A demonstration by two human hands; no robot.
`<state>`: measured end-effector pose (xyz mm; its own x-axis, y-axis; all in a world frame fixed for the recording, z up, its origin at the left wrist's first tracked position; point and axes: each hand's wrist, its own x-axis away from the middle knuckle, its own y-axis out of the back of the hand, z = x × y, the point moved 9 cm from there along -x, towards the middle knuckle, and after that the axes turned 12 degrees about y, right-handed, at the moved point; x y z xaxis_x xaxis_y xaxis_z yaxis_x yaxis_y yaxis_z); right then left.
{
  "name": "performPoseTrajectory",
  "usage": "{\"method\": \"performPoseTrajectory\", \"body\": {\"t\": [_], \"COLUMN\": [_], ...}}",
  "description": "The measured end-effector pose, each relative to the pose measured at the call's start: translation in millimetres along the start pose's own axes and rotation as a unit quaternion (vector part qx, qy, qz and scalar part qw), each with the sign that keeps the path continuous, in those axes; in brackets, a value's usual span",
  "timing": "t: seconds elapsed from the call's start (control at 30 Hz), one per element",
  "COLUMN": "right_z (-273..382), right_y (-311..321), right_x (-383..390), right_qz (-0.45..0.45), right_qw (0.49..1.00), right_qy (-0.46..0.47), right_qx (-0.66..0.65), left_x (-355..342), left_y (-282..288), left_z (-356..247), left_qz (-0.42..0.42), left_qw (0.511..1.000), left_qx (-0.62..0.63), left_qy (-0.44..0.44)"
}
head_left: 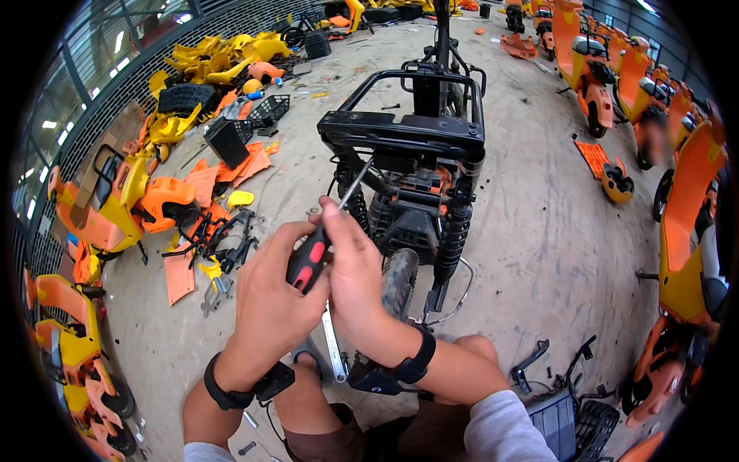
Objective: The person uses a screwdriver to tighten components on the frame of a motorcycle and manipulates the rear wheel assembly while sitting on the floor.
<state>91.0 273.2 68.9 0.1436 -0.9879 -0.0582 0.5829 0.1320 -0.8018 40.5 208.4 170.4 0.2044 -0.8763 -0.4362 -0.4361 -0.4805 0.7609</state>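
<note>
Black-red screwdriver (309, 260) gripped by L hand (269, 289) & R hand (356, 289), tip nr frame (404, 137) edge, floor (543, 239) space alongside.

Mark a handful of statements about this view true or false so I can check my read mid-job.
1. The left hand and right hand are both on the screwdriver. True.
2. The screwdriver's handle is plain green. False: it is black and red.
3. The screwdriver's shaft points down at the floor. False: it points up and away, toward the black frame.
4. A silver wrench shows below the hands. True.
5. Scooters stand only on the left. False: orange-and-yellow scooters also line the right side.
6. Each wrist has a black band. True.
</note>
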Motion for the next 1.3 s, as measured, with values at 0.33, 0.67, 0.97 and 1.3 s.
{"method": "performPoseTrajectory", "body": {"t": [0.33,0.67,0.97,1.3], "right_z": [-6,-3,-15,-13], "right_y": [-1,3,-10,-3], "right_x": [-1,4,12,16], "right_qz": [0.03,-0.008,0.057,0.005], "right_qw": [0.999,1.0,0.998,0.999], "right_qy": [-0.006,-0.008,-0.022,-0.044], "right_qx": [-0.037,0.004,-0.018,-0.031], "left_x": [7,7,-3,2], "left_y": [-20,-7,16,14], "left_z": [54,60,26,23], "left_qz": [0.189,0.116,-0.003,-0.033], "left_qw": [0.845,0.866,0.998,0.994], "left_qx": [0.374,0.343,0.049,0.093], "left_qy": [0.333,0.344,0.029,0.036]}}
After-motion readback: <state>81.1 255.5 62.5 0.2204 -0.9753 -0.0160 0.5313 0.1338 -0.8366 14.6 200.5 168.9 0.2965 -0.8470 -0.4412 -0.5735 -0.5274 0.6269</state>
